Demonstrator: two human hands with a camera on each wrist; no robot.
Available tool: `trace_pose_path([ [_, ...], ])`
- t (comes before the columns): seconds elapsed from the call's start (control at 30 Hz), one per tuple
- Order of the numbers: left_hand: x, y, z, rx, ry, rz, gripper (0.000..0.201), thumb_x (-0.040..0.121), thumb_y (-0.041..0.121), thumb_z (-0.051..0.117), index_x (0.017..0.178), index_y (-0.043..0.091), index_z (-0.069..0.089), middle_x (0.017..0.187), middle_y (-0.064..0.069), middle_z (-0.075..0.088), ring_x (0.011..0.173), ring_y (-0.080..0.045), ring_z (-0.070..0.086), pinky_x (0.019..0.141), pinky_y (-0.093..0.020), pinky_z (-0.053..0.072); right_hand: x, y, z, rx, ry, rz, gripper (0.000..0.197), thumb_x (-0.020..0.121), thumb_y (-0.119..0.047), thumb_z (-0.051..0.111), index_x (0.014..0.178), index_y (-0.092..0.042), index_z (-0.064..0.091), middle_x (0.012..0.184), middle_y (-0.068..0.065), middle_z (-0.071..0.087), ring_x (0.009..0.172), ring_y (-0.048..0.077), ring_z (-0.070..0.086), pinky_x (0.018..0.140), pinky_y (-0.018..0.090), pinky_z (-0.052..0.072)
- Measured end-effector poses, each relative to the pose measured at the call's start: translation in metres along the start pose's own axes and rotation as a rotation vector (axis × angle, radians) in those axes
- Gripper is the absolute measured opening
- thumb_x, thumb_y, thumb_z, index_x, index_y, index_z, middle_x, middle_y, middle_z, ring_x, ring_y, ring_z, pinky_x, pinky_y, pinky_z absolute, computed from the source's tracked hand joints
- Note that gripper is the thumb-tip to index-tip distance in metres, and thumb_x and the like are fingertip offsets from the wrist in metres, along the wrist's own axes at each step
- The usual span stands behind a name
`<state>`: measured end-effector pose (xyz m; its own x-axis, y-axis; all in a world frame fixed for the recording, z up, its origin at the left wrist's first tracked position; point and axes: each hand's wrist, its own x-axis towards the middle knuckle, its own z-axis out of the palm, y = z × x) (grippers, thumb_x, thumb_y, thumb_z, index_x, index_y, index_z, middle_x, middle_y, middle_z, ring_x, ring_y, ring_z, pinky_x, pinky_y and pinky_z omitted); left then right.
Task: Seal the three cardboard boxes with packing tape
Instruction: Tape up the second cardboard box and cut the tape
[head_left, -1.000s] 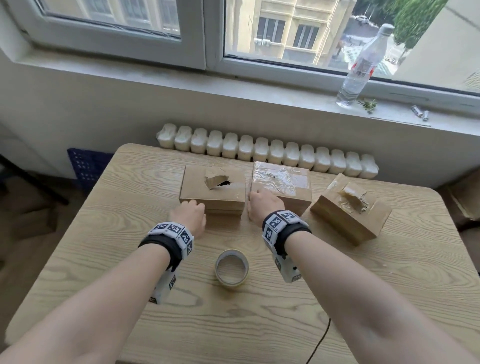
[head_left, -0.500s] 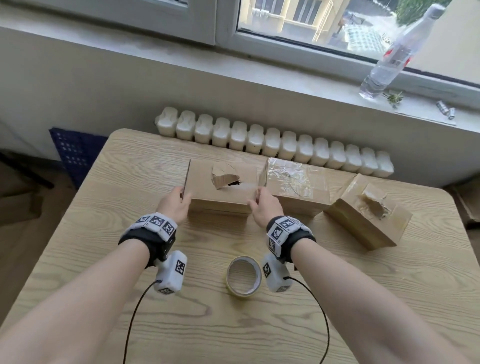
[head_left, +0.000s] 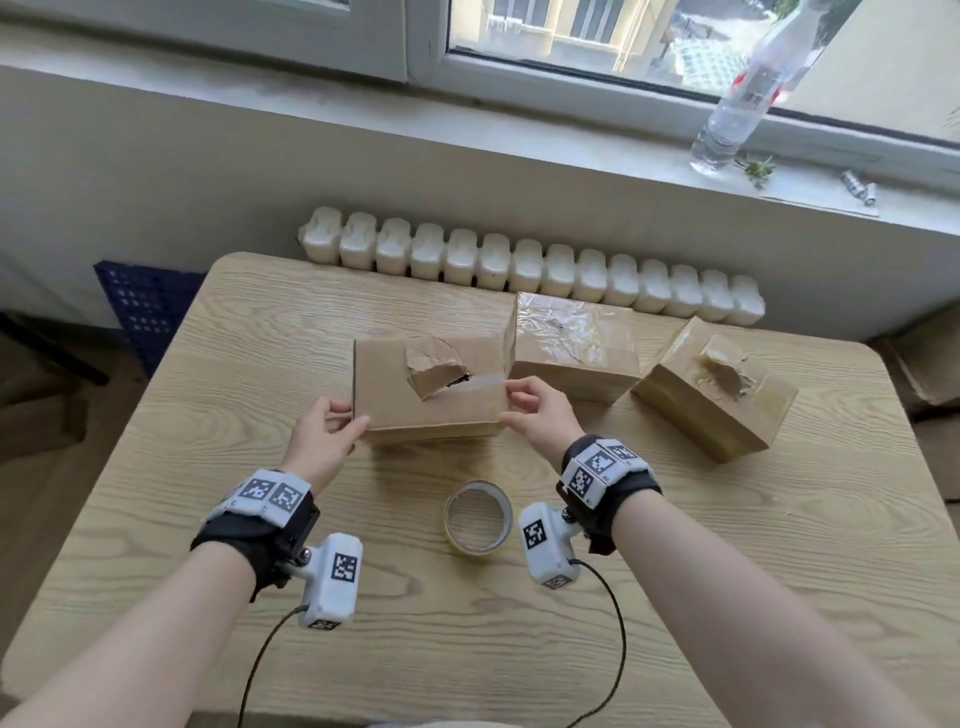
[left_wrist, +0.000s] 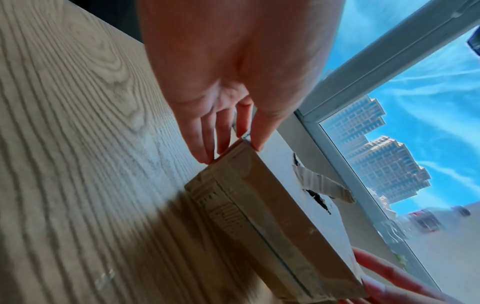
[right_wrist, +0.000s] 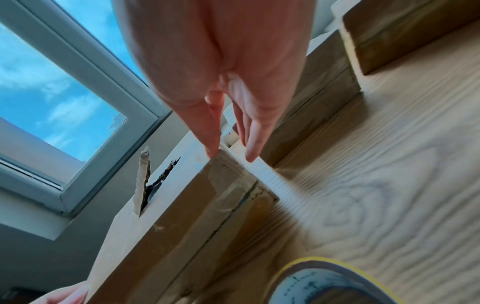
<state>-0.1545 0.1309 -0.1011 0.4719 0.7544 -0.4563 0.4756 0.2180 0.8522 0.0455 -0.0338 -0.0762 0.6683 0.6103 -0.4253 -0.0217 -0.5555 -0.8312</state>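
Three cardboard boxes stand on the wooden table (head_left: 675, 571). The left box (head_left: 415, 405) has a torn flap and a hole in its top. My left hand (head_left: 343, 421) pinches its near left corner, thumb on top and fingers down the side. My right hand (head_left: 519, 400) pinches the near right corner the same way. The left wrist view shows my left hand (left_wrist: 233, 152) on the box (left_wrist: 259, 205) edge. In the right wrist view my right hand (right_wrist: 232, 156) holds the box (right_wrist: 168, 226) corner. The tape roll (head_left: 478, 517) lies flat between my wrists. The middle box (head_left: 571, 343) is covered in clear tape. The right box (head_left: 711, 389) has a crumpled top.
A white radiator (head_left: 530, 270) runs behind the table's far edge. A water bottle (head_left: 737, 93) and small items sit on the windowsill. A blue crate (head_left: 145, 306) is on the floor at the left. Cables hang from both wrist cameras.
Both hands moved from the box's front face to its two near corners and took hold. The left box has come toward me, away from the middle box. The head view tilted down.
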Motion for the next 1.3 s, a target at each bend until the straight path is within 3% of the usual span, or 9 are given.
trace_pose_path([
  [0.27,-0.056,0.008,0.045,0.030,-0.155,0.066,0.035,0.087,0.013,0.065,0.118,0.020,0.051,0.096,-0.010,0.070,0.092,-0.028,0.065,0.089,-0.045,0.051,-0.057,0.039,-0.056,0.131,0.046,0.042,0.030,0.085,0.002,0.063,0.112,-0.010,0.055,0.114,0.012,0.063,0.110,0.021,0.060,0.090,0.033,0.053],
  [0.47,-0.072,0.012,0.071,0.069,-0.155,0.109,0.034,0.083,0.024,0.070,0.111,0.033,0.054,0.097,-0.008,0.071,0.091,-0.024,0.067,0.087,-0.045,0.053,-0.077,0.061,-0.084,0.240,0.073,0.084,0.028,0.084,0.000,0.063,0.107,-0.014,0.056,0.106,0.012,0.063,0.105,0.023,0.061,0.091,0.038,0.053],
  [0.6,-0.081,0.014,0.079,0.095,-0.115,0.153,0.031,0.083,0.028,0.069,0.111,0.034,0.057,0.093,-0.007,0.070,0.086,-0.021,0.066,0.086,-0.043,0.053,-0.084,0.072,-0.092,0.352,0.062,0.133,0.027,0.086,0.003,0.059,0.110,-0.008,0.055,0.102,0.015,0.061,0.095,0.024,0.061,0.083,0.031,0.054],
  [0.7,-0.085,0.013,0.085,0.134,-0.124,0.171,0.025,0.082,0.030,0.070,0.101,0.042,0.059,0.086,-0.005,0.070,0.080,-0.022,0.067,0.084,-0.045,0.053,-0.088,0.083,-0.098,0.382,0.062,0.156,0.030,0.086,0.003,0.057,0.115,-0.006,0.054,0.106,0.018,0.061,0.096,0.025,0.063,0.078,0.027,0.055],
  [0.77,-0.087,0.012,0.092,0.154,-0.143,0.174,0.026,0.082,0.030,0.070,0.103,0.040,0.060,0.084,-0.005,0.070,0.081,-0.024,0.067,0.083,-0.045,0.054,-0.090,0.091,-0.104,0.390,0.072,0.160,0.031,0.086,0.003,0.056,0.116,-0.007,0.053,0.105,0.016,0.061,0.092,0.021,0.063,0.073,0.024,0.054],
  [0.83,-0.089,0.013,0.105,0.182,-0.166,0.178,0.032,0.082,0.029,0.070,0.112,0.032,0.058,0.085,-0.004,0.069,0.082,-0.023,0.066,0.082,-0.043,0.054,-0.091,0.099,-0.111,0.401,0.092,0.168,0.034,0.085,0.005,0.054,0.117,-0.010,0.054,0.103,0.013,0.061,0.094,0.021,0.062,0.076,0.026,0.052],
  [1.0,-0.092,0.017,0.144,0.259,-0.236,0.208,0.043,0.083,0.030,0.068,0.124,0.029,0.054,0.094,-0.004,0.067,0.090,-0.019,0.065,0.081,-0.036,0.053,-0.093,0.116,-0.135,0.428,0.187,0.145,0.037,0.085,0.006,0.058,0.114,-0.016,0.054,0.100,0.012,0.062,0.093,0.021,0.060,0.070,0.024,0.048],
  [1.1,-0.091,0.017,0.164,0.284,-0.247,0.194,0.042,0.084,0.035,0.066,0.125,0.030,0.054,0.099,-0.003,0.067,0.094,-0.019,0.064,0.084,-0.036,0.052,-0.092,0.125,-0.147,0.407,0.213,0.147,0.036,0.087,0.003,0.059,0.120,-0.011,0.056,0.096,0.010,0.062,0.082,0.012,0.060,0.068,0.021,0.048],
  [1.3,-0.090,0.021,0.182,0.281,-0.210,0.183,0.042,0.083,0.036,0.067,0.123,0.032,0.053,0.099,-0.004,0.068,0.092,-0.019,0.065,0.086,-0.040,0.052,-0.077,0.125,-0.163,0.410,0.267,0.156,0.039,0.085,0.007,0.055,0.119,-0.009,0.058,0.094,0.013,0.062,0.086,0.019,0.058,0.073,0.025,0.049],
])
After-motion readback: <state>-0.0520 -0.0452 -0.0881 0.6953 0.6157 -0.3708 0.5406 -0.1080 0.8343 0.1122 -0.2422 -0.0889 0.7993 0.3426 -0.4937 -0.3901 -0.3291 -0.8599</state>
